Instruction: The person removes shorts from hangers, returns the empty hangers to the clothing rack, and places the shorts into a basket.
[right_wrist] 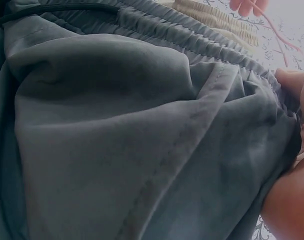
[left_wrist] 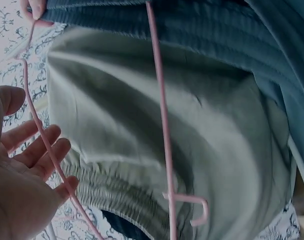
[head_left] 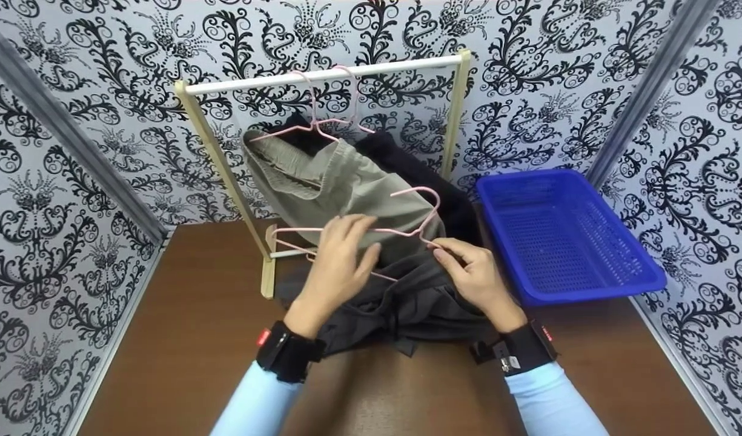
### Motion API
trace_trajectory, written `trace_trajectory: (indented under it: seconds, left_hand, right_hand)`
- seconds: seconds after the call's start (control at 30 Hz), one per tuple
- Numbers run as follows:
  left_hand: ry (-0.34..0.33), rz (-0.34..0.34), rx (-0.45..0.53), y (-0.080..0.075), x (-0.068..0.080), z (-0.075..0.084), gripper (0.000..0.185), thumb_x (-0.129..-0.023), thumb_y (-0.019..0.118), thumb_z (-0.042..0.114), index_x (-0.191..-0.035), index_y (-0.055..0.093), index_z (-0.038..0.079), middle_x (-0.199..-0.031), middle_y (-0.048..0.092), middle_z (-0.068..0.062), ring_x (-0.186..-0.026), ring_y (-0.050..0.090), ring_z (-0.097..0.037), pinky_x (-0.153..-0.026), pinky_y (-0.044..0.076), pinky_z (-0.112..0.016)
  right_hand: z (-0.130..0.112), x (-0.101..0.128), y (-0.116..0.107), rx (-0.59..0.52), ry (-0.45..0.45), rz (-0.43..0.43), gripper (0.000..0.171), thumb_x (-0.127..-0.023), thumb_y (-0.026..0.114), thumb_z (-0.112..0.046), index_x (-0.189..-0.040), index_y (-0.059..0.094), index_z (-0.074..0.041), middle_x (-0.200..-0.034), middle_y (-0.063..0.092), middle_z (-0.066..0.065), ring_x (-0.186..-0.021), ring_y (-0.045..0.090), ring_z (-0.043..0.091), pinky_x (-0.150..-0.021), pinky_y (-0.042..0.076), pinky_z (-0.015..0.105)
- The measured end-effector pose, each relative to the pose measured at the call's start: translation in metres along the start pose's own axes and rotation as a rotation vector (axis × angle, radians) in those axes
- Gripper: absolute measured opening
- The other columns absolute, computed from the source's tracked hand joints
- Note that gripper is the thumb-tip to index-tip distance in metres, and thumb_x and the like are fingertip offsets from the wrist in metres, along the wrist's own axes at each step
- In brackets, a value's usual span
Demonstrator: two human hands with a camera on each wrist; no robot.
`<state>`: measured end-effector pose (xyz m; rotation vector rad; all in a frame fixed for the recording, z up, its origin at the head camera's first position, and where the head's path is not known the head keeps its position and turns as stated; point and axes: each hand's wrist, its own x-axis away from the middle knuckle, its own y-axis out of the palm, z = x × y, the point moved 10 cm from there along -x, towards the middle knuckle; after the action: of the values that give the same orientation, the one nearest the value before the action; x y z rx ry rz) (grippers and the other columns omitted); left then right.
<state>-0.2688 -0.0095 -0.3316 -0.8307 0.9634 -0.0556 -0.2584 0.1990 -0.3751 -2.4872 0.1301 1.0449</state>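
Note:
A pink hanger [head_left: 436, 203] is held over dark grey elastic-waist pants [head_left: 371, 327] lying bunched on the table. My right hand [head_left: 477, 272] pinches the hanger's right end together with the pants' waistband [right_wrist: 192, 37]. My left hand [head_left: 340, 260] is at the hanger's left half, its fingers spread and loosely bent. In the left wrist view the hanger's upper bar [left_wrist: 44, 137] crosses in front of those fingers without being gripped. The lower bar [left_wrist: 164, 115], with a small hook, reaches into the waistband. The right fingertips are partly hidden by cloth.
Behind my hands stands a small rack with a white rod [head_left: 401, 65] and wooden posts. Olive-grey pants [head_left: 371, 181] and a black garment [head_left: 449, 194] hang there on pink hangers. A blue plastic basket [head_left: 589, 293] is on the right. Patterned walls enclose the brown table [head_left: 183, 339].

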Motion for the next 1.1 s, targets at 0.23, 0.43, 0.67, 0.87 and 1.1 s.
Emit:
trace_trajectory:
  seconds: [0.23,0.43,0.67,0.87,1.1]
  left_hand:
    - [-0.002,0.010,0.030,0.013,-0.005,0.010,0.027,-0.101,0.064,0.021,-0.123,0.070,0.006,-0.113,0.068,-0.007,-0.105,0.059,-0.029,-0.103,0.038,-0.051]
    - [-0.041,0.063,0.052,0.020,-0.008,0.009,0.021,-0.098,0.070,0.022,-0.113,0.074,0.008,-0.098,0.066,-0.007,-0.093,0.055,-0.027,-0.093,0.036,-0.051]
    - [-0.126,0.095,0.047,0.026,-0.009,0.005,0.016,-0.091,0.079,0.024,-0.102,0.077,0.012,-0.089,0.061,-0.006,-0.090,0.053,-0.027,-0.091,0.032,-0.055]
    - [-0.184,0.126,0.058,0.026,-0.011,0.002,0.013,-0.088,0.081,0.024,-0.096,0.078,0.014,-0.083,0.058,-0.004,-0.083,0.051,-0.025,-0.091,0.031,-0.054]
    - [-0.210,0.149,0.057,0.026,-0.011,0.002,0.014,-0.089,0.077,0.029,-0.092,0.077,0.015,-0.080,0.056,-0.001,-0.080,0.049,-0.023,-0.090,0.031,-0.052]
  right_hand:
    - [0.003,0.001,0.000,0.017,0.016,0.015,0.017,-0.093,0.070,0.004,-0.108,0.078,-0.001,-0.103,0.079,0.008,-0.095,0.073,0.019,-0.087,0.050,0.012]
    - [0.009,0.003,0.000,0.050,0.043,0.037,0.016,-0.093,0.073,0.000,-0.108,0.077,-0.004,-0.101,0.078,0.006,-0.085,0.071,0.014,-0.077,0.049,0.012]
    - [0.008,0.003,-0.002,0.108,0.051,0.098,0.014,-0.090,0.077,-0.003,-0.104,0.076,-0.002,-0.089,0.077,0.006,-0.069,0.064,0.009,-0.064,0.048,0.015]
    - [0.007,0.002,-0.003,0.152,0.057,0.155,0.015,-0.089,0.079,-0.007,-0.102,0.077,-0.002,-0.094,0.078,0.009,-0.080,0.073,0.021,-0.075,0.053,0.022]
    - [0.012,0.006,-0.006,0.201,0.104,0.231,0.019,-0.085,0.083,-0.010,-0.101,0.077,-0.003,-0.092,0.076,0.010,-0.085,0.073,0.028,-0.076,0.055,0.040]
